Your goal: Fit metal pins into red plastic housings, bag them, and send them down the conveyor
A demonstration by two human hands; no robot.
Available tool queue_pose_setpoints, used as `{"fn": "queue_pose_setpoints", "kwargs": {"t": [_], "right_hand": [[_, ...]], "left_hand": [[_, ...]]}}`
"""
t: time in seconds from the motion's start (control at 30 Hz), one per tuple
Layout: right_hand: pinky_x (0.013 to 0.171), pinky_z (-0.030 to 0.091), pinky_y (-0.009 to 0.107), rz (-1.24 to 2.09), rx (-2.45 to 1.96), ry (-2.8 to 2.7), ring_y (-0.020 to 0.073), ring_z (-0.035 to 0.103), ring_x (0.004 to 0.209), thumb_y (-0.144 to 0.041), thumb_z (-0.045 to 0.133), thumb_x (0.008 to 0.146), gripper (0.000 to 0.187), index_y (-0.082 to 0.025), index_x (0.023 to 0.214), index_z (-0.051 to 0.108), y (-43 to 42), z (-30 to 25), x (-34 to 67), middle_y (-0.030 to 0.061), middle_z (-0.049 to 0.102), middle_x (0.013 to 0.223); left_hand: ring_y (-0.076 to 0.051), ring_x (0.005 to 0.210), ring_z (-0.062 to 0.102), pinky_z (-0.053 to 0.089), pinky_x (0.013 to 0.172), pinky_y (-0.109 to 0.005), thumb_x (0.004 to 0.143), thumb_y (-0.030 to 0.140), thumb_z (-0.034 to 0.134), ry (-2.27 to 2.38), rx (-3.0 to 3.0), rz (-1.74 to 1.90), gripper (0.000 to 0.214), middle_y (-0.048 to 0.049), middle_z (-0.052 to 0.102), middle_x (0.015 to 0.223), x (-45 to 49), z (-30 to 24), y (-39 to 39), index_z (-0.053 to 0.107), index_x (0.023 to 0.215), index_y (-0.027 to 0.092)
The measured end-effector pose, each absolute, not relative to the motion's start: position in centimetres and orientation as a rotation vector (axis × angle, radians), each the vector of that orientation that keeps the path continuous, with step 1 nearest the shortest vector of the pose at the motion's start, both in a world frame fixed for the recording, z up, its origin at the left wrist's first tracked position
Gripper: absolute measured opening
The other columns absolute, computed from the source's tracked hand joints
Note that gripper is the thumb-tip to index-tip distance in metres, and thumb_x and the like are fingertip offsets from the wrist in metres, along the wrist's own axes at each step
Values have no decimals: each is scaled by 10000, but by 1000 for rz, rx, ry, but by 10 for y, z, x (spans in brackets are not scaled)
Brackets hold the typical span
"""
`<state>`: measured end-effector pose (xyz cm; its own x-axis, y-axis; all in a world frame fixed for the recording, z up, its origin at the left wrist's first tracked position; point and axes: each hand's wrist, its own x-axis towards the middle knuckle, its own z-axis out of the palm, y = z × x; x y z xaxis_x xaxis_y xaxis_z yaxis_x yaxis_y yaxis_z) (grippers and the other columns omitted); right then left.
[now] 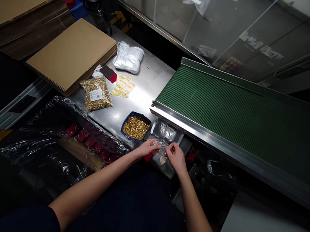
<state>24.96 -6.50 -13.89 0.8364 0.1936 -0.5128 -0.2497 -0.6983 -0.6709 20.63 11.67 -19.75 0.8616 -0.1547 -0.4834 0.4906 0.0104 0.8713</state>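
A small clear plastic bag (pixel 162 146) is stretched between my two hands at the near edge of the metal table. My left hand (pixel 148 149) pinches its left side, and my right hand (pixel 175 157) has its fingers closed on the right side. Just beyond them lies a stack of clear bags (pixel 166 131). To the left of the hands stands a blue tray (pixel 123 132) full of small gold-coloured metal pieces (pixel 136 127). Beneath my left hand shows part of a red item (pixel 148 157), and a small whitish piece (pixel 162 160) lies below the bag.
A green conveyor belt (pixel 217 105) with a metal rail runs off to the right. On the table (pixel 151 81) are a labelled bag of gold pieces (pixel 96 94), yellow stickers (pixel 123 86) and a white plastic bundle (pixel 128 57). Cardboard sheets (pixel 74 53) lie stacked left; dark red items (pixel 89 141) sit under plastic film.
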Motion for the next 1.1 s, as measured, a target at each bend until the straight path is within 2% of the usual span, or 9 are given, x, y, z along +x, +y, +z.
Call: {"fn": "queue_pose_setpoints", "kwargs": {"t": [0.1,0.2,0.3,0.43,0.57,0.67,0.73,0.8,1.1], "right_hand": [[659,454,269,784,-2321,25,202,673,690,-422,529,896,212,-241,790,498,-62,-134,235,-6,668,700],[717,439,313,822,-2480,51,256,676,799,-253,649,775,133,-218,795,522,-61,-134,221,55,678,800],[749,431,332,864,-2554,22,279,666,874,-166,674,712,180,-192,857,570,-55,-143,216,98,681,891],[701,454,289,979,-2469,-148,208,659,779,-264,591,840,117,-202,934,624,-49,-161,231,29,681,817],[737,499,260,1117,-2300,-395,173,666,816,-355,768,745,355,-236,1062,662,-56,-175,238,-10,711,946],[858,503,345,1076,-2377,-389,246,662,994,-380,710,826,440,-183,1207,615,-57,-189,226,103,671,1146],[967,457,426,1001,-2479,-351,329,589,1180,-359,681,858,530,-131,1315,538,-48,-200,214,199,589,1286],[1038,402,465,950,-2542,-345,374,505,1290,-334,713,840,634,-118,1386,470,-34,-211,204,237,532,1361],[1000,451,485,894,-2595,-245,282,593,1151,-360,722,859,449,-145,1224,571,-1,-232,203,118,618,1247]], "left_hand": [[-144,747,638,564,689,-312,934,331,658,319,1612,-469,202,-14,660,880,204,-195,119,648,953,130],[-163,822,631,555,744,-338,940,319,643,399,1748,-374,184,-29,652,945,197,-190,127,639,949,135],[-176,888,619,542,805,-365,928,297,653,407,1816,-340,153,-35,644,977,174,-184,130,634,914,145],[-162,845,611,539,781,-344,915,287,671,471,1821,-380,158,-21,640,923,122,-186,128,627,856,148],[-104,631,564,510,595,-253,936,304,653,718,1745,-453,192,23,598,768,74,-200,131,613,855,134],[-68,514,498,446,479,-197,956,312,632,856,1623,-524,196,51,560,693,47,-207,131,608,885,131],[-60,491,481,422,448,-182,958,316,631,909,1549,-553,197,57,549,676,33,-208,128,608,894,131],[-59,494,486,419,444,-179,954,329,637,946,1497,-560,208,57,551,676,23,-207,125,608,895,131],[-92,562,559,493,524,-232,988,463,549,1055,1479,-506,348,20,609,734,14,-211,126,630,915,132]]}}
